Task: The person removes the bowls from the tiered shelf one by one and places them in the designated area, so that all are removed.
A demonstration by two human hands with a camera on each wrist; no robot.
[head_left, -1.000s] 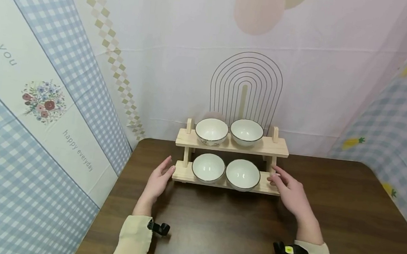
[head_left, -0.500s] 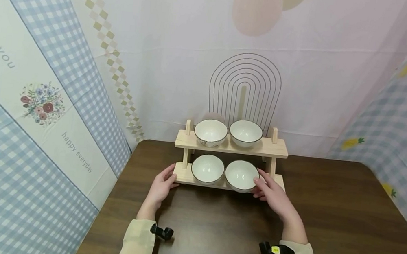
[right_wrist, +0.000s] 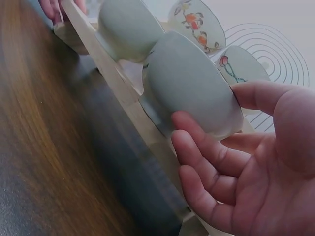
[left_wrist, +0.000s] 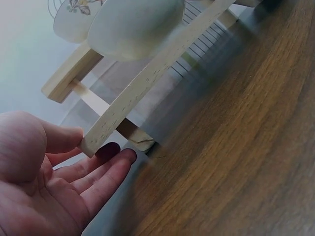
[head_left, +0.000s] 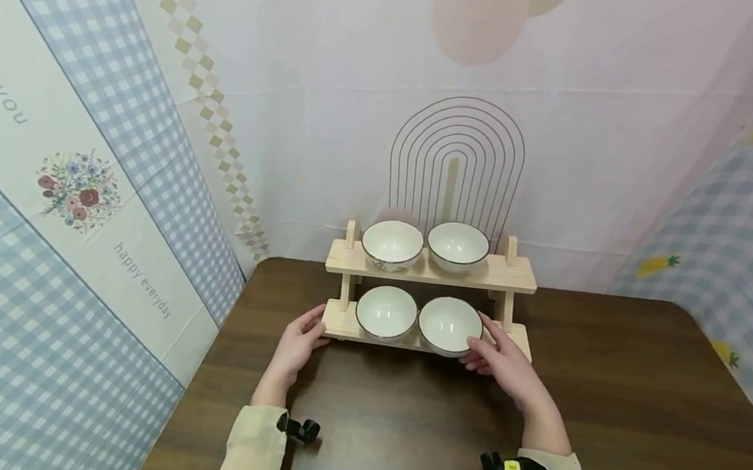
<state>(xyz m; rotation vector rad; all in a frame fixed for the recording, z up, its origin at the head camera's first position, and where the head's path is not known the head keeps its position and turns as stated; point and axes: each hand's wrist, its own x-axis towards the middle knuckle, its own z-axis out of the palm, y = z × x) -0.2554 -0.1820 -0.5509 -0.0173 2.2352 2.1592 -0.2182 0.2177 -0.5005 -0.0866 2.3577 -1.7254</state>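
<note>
A two-tier wooden rack [head_left: 514, 276] bears white bowls with dark rims, two on each tier. My left hand [head_left: 295, 344] holds the left end of the lower board [left_wrist: 140, 81]; in the left wrist view the thumb lies on top and the other fingers reach beneath. At the lower right bowl [head_left: 451, 327] is my right hand [head_left: 507, 365], gripping its right side. Seen from the right wrist, the thumb is at that bowl's rim and fingers [right_wrist: 184, 145] curl under its grey-white outer wall [right_wrist: 189, 86]. The lower left bowl [head_left: 385, 313] sits beside it.
On the upper tier stand a left bowl [head_left: 392, 245] and a right bowl [head_left: 457, 247]; flowers show on their outsides in the right wrist view. The rack stands at the back of a dark wooden table [head_left: 385, 432], before a printed cloth [head_left: 317, 146].
My right hand has moved left from the rack's right end to the lower right bowl and taken hold of it. My left hand has closed on the lower board's left end.
</note>
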